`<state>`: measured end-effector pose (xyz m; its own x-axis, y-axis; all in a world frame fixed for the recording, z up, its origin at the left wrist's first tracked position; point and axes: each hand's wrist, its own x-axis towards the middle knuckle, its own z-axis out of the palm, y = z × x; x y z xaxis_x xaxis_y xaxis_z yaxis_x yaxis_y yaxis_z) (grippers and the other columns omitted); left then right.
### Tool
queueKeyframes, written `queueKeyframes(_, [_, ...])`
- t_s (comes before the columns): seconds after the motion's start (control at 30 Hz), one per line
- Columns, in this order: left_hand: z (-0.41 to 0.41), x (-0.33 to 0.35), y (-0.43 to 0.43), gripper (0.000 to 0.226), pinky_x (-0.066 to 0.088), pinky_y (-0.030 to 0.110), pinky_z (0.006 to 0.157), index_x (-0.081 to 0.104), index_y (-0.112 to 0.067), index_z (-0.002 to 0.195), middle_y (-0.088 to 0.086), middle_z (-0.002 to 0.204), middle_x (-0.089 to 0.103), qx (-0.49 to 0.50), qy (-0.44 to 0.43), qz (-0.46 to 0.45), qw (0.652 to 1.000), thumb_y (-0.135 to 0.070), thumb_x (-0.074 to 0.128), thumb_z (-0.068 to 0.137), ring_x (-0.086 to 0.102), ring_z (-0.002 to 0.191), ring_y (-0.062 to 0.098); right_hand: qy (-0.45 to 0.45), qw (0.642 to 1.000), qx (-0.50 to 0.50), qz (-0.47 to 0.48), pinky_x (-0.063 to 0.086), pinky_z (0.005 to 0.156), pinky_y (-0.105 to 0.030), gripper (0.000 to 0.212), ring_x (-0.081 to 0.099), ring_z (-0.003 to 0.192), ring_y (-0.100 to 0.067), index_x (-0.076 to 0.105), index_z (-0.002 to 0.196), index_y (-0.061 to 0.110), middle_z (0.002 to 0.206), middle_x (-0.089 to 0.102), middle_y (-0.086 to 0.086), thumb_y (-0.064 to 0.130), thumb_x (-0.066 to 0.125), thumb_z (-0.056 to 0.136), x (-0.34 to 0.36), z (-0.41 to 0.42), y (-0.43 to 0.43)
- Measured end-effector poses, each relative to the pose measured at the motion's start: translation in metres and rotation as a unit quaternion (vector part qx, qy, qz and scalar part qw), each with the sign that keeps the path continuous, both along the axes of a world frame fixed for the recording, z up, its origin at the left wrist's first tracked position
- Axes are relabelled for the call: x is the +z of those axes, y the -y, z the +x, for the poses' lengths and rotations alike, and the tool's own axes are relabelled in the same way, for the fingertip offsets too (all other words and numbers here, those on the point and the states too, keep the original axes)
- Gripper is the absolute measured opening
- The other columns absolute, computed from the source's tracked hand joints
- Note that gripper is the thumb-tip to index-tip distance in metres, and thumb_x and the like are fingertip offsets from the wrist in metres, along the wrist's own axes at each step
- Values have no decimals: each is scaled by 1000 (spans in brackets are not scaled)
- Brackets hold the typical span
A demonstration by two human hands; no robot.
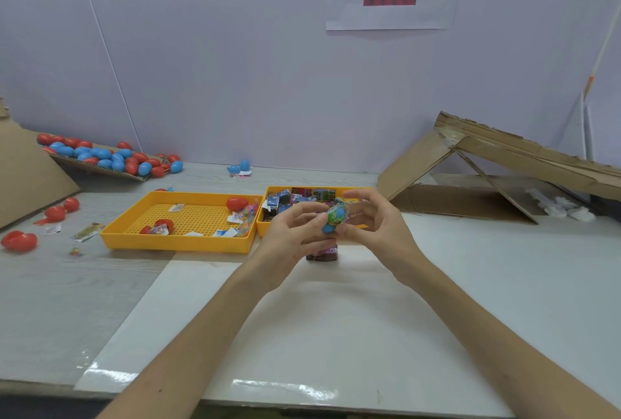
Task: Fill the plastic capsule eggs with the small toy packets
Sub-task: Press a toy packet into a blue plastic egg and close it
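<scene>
Egg (pixel 328 227) of blue plastic is held in the air between both hands, over the white sheet (pixel 336 334) and just in front of the right tray (pixel 261 227). A green printed piece (pixel 335 215) covers its upper part; I cannot tell if this is a packet or a film, and its print is too small to read. The left hand (pixel 295 233) grips the egg from the left with curled fingers. The right hand (pixel 373 223) pinches it from the right with thumb and fingertips, while its upper fingers stay spread.

The right tray holds many small packets (pixel 295 198) in blue, green and pink. The left tray (pixel 174 245) holds a few red eggs and loose packets. A pile of eggs (pixel 111 156), red and blue, lies on cardboard at the far left.

On the wall hangs a paper (pixel 389 15) with two large black characters, 套膜. Under them is a red bar with dark signs, too blurred to read
</scene>
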<state>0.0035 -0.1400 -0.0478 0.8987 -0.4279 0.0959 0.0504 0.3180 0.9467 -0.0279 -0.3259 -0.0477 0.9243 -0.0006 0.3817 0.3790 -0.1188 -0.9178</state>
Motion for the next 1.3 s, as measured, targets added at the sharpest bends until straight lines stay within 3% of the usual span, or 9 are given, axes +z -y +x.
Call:
queueKeyframes(0.1, [0,1,0,28,61,34,76,65,-7,120,13,112,74,-4,-6,3,1000,-16,67,94,73,102,36,14,1000,-6,-1,55,74,-27,48,71,87,-19,62,121,20,102,72,-9,3,81,80,0,0,-1])
queueKeyframes(0.23, [0,2,-2,45,59,37,93,63,-5,125,18,122,70,-21,-29,-14,999,-22,71,85,71,110,33,29,999,-15,-19,56,76,-28,38,71,91,-17,67,114,16,100,73,-4,7,82,80,2,0,-1])
queueKeyframes(0.37, [-1,4,-3,43,58,32,91,60,-3,128,23,128,66,-49,-59,-54,996,-15,69,88,68,116,33,25,999,-17,-41,57,79,-32,25,70,92,-16,73,107,15,97,73,5,13,81,83,2,-1,0])
queueKeyframes(0.53, [-3,6,-4,43,54,38,102,55,-5,137,18,134,64,-89,-59,-66,992,-17,63,97,63,123,34,55,995,-22,-82,59,75,-34,26,70,88,-16,73,103,25,94,72,10,11,81,83,3,-1,0])
queueKeyframes(0.7, [-6,8,-3,47,58,35,94,55,-4,136,19,130,66,-72,-60,-53,994,-19,66,93,66,119,33,85,988,-30,-128,57,70,-32,30,68,87,-12,72,104,31,101,70,8,11,80,83,1,-1,-2])
queueKeyframes(0.87, [-8,10,-4,49,56,35,97,54,-5,135,22,133,63,-100,-50,-79,991,-16,68,89,63,124,35,12,999,-6,-34,54,68,-21,19,68,88,-4,73,106,26,94,71,14,32,74,88,4,-3,-2])
queueKeyframes(0.97, [-9,10,-3,51,57,35,96,54,-5,136,27,137,58,-108,-48,-85,989,-11,67,87,62,124,38,-28,999,26,11,56,67,-26,23,70,86,-12,74,99,24,94,73,6,38,75,82,4,-3,-3])
queueKeyframes(1.1, [-11,11,-4,51,57,34,94,55,-7,135,26,137,59,-113,-55,-94,988,-9,67,85,63,123,36,-52,993,72,78,57,76,-31,26,72,93,-20,74,101,16,95,72,-3,31,77,80,4,-2,-1])
queueKeyframes(1.3, [-12,11,-4,49,58,34,92,56,-8,134,23,136,61,-118,-53,-91,987,-10,66,86,63,123,36,-58,990,81,104,59,83,-42,28,70,95,-22,73,99,12,96,71,-5,29,79,77,4,-2,-2])
